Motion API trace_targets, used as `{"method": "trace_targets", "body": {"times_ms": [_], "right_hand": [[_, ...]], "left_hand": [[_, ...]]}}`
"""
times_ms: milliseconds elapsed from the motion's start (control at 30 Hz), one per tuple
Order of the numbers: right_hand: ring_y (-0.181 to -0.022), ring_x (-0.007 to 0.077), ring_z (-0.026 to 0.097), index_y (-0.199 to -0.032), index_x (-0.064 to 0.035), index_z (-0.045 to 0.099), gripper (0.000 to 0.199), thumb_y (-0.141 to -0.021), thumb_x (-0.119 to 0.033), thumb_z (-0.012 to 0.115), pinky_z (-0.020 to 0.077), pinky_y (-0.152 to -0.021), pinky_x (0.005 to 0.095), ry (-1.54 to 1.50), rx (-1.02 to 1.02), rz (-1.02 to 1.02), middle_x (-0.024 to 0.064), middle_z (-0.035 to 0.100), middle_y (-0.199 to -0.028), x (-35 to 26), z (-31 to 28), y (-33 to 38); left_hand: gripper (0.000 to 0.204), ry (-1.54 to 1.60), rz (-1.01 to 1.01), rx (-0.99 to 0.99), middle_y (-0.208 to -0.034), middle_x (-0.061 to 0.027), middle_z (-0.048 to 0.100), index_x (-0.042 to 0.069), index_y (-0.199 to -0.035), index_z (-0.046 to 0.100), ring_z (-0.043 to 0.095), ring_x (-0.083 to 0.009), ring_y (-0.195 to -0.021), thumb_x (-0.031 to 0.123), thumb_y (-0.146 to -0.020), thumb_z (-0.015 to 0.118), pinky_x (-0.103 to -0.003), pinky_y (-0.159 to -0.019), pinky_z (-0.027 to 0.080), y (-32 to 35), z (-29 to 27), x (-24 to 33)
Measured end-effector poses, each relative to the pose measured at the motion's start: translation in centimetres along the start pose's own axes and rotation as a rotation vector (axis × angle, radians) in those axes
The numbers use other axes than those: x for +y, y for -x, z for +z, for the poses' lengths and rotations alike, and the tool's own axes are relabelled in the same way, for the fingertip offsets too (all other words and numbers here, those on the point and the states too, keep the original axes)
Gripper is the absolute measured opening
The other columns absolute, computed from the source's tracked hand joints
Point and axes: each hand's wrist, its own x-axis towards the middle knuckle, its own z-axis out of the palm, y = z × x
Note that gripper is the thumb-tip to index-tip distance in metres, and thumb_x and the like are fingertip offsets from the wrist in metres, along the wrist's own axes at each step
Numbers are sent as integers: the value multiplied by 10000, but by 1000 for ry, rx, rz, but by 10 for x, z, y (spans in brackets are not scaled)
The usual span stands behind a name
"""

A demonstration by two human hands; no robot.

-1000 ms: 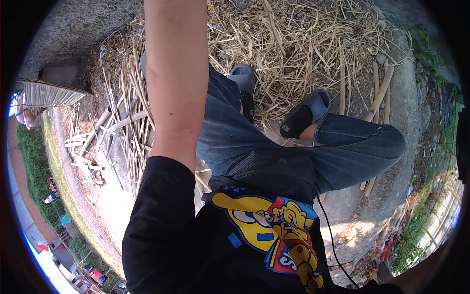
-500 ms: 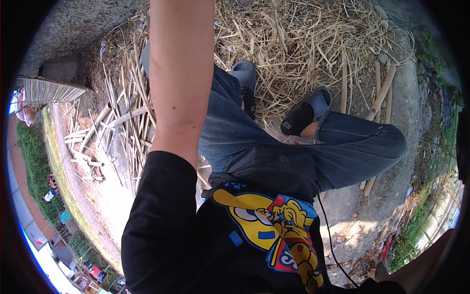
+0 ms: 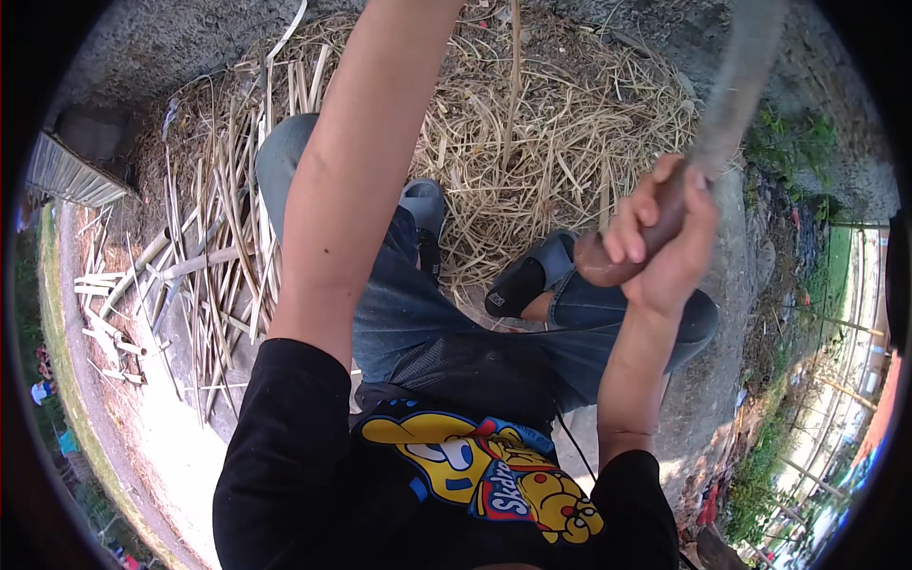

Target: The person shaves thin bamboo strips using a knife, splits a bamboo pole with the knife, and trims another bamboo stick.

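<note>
The right hand (image 3: 665,237) is clenched around the brown wooden handle of a long grey blade (image 3: 736,90), raised toward one o'clock over the pale split-cane pile (image 3: 532,123). A chopping stroke looks poised; it needs careful aim. The left forearm (image 3: 361,180) runs out at twelve o'clock, so I cannot tell that hand's state.

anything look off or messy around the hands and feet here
Nothing looks damaged. The right hand grips a brown-handled blade, blurred, raised over a loose heap of dry straw. Split bamboo strips lie scattered at the left. The left hand is out of frame.
</note>
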Motion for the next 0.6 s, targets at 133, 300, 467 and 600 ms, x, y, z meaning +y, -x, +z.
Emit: {"method": "trace_targets", "body": {"times_ms": [133,300,467,600], "right_hand": [[-398,116,451,-888,-49,509,549,-1027,-576,448,392,-356,297,80,17,465,31,486,-606,115,-20,-22],[-394,103,453,-894,-36,509,535,-1051,-540,418,380,-376,261,261,-43,333,39,498,-592,91,-1,-45],[-408,74,453,-892,-42,507,531,-1066,-527,377,362,-379,229,134,-37,-205,22,477,-572,6,43,-51],[-406,103,477,-846,-44,525,504,-1055,-496,447,374,-378,285,416,2,328,2,476,-559,104,-10,-51]], "left_hand": [[418,48,-53,40,-540,30,289,146,-705,391,234,-101,-420,389,-1034,475,-281,-422,230,2,-7,-4],[460,578,-209,-13,-514,36,254,149,-683,377,203,-97,-396,408,-1052,470,-267,-381,224,-8,-55,-38],[478,-51,-13,29,-508,31,248,140,-683,387,218,-101,-394,441,-1036,507,-271,-385,230,-29,-26,-4],[473,75,5,15,-502,28,253,126,-697,407,223,-101,-391,436,-1044,496,-265,-385,228,-17,-21,-22]]}}
